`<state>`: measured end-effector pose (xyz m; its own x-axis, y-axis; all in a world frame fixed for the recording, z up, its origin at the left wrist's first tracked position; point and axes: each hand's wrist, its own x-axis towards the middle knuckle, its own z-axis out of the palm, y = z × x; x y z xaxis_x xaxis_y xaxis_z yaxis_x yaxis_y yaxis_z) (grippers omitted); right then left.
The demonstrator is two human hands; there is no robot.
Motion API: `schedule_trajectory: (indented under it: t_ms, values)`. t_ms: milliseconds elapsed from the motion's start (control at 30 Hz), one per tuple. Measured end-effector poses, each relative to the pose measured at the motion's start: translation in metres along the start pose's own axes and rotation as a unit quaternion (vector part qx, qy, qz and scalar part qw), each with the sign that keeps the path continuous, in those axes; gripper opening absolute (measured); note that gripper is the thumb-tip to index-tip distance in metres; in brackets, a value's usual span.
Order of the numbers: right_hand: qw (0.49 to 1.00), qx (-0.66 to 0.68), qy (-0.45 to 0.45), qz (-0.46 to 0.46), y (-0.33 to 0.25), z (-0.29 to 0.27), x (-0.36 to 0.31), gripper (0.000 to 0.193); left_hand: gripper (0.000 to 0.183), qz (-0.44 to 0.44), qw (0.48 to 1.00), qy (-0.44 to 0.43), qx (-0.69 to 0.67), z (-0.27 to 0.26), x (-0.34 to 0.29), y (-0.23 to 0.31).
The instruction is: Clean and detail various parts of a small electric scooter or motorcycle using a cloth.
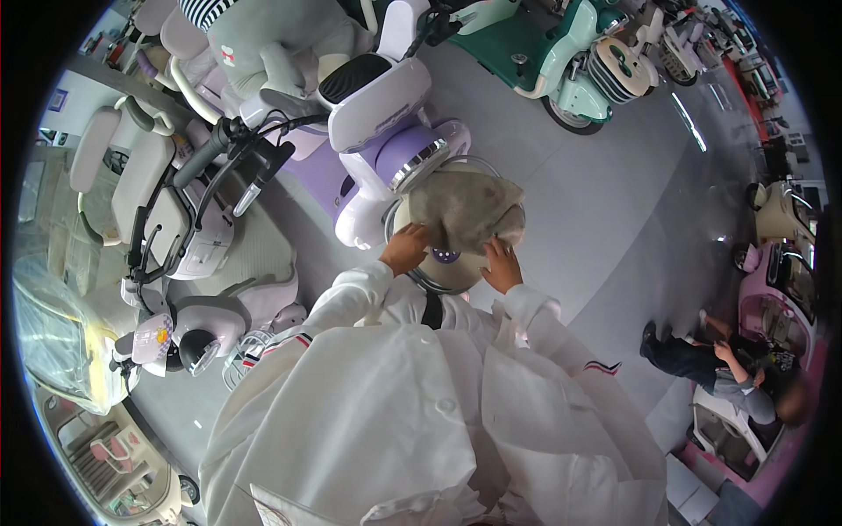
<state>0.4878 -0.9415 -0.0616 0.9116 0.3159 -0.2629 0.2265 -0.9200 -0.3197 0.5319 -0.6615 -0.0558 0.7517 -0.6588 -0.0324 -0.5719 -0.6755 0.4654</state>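
Note:
A grey-brown cloth (456,206) lies draped over the round cream front part (454,273) of a white and purple scooter (381,114), with a metal ring (388,230) around that part. My left hand (405,249) has its fingers curled onto the cloth's near left edge. At the near right edge, my right hand (502,266) grips the cloth between fingers and thumb. The cloth sags in a fold between both hands. Some of my fingertips are hidden by the cloth. A small purple piece with light dots (445,255) shows below it.
Left of me stands a grey-white scooter (215,250) with handlebars and mirror. A grey plush toy (272,44) sits on the purple scooter. A green scooter (574,61) stands at the far right. On the right, a person (728,377) is beside a pink vehicle (776,289).

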Motion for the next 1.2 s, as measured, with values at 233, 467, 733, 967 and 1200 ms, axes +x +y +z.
schedule_trajectory:
  t_ms: [233, 467, 733, 967, 1200]
  values:
    - [0.996, 0.013, 0.078, 0.038, 0.001, 0.009, 0.036, 0.064, 0.049, -0.033, 0.998, 0.052, 0.010, 0.052, 0.035, -0.004]
    - [0.978, 0.144, -0.049, 0.140, -0.009, 0.009, 0.083, 0.077, 0.043, -0.062, 0.983, -0.042, 0.165, 0.054, 0.044, -0.002]
    - [0.980, 0.040, -0.116, 0.155, -0.001, -0.004, 0.068, 0.079, 0.035, 0.003, 0.984, -0.157, 0.079, 0.063, 0.039, 0.020]
    - [0.976, -0.142, -0.151, 0.065, 0.019, -0.002, 0.075, 0.072, 0.044, -0.012, 0.970, -0.220, 0.108, 0.049, 0.031, 0.038]
    - [0.974, -0.063, -0.148, 0.161, -0.012, 0.004, 0.095, 0.085, 0.040, 0.039, 0.993, 0.051, 0.099, 0.056, 0.014, -0.001]
